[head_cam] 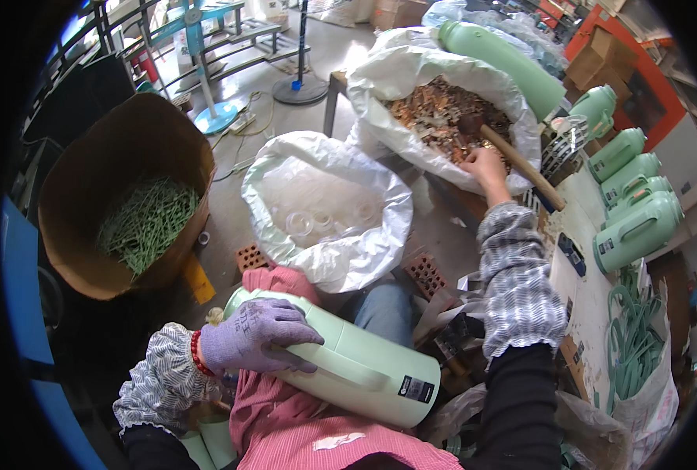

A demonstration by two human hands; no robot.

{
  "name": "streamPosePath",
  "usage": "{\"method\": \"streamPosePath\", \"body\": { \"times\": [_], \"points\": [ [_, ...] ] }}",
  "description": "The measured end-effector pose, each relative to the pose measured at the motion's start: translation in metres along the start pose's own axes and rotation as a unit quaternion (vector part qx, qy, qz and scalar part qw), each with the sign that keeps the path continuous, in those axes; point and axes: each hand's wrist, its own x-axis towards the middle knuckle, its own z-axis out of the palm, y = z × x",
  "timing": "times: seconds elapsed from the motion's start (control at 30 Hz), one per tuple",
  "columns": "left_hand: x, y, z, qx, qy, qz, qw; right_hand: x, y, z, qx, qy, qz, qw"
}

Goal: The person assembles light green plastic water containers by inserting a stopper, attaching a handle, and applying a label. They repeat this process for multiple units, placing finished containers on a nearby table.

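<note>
A pale green vacuum flask with a handle (377, 358) lies tilted across my lap on a red cloth (278, 405). Over its upper end is my left hand (260, 336), in a purple knit glove, gripping the body beside the handle. My bare right hand (484, 167) reaches to the rim of a white sack (377, 82) that holds copper-coloured scraps (442, 111). Its fingers are at the scraps, next to a mallet's wooden handle (524, 167); what they pinch, if anything, cannot be made out. The mallet's dark head rests on the scraps.
An open white sack of clear plastic pieces (325, 200) stands ahead. At left is a brown bin (60, 235) of thin green sprues (148, 226). Several green flasks (639, 223) line the bench at right, near a sack of green strips (633, 346). Perforated bricks (426, 275) lie on the floor.
</note>
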Motion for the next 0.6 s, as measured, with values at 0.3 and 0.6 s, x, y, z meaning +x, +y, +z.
{"method": "streamPosePath", "body": {
  "times": [0.3, 0.6],
  "points": [
    [-0.072, 0.017, 0.042, 0.049, 0.082, 0.008, 0.995, -0.153, -0.109, -0.06, 0.312, -0.116, -0.176, 0.927],
    [-0.101, 0.023, 0.072, 0.029, 0.209, -0.008, 0.977, -0.339, -0.189, -0.047, 0.346, -0.447, -0.361, 0.742]
  ]
}}
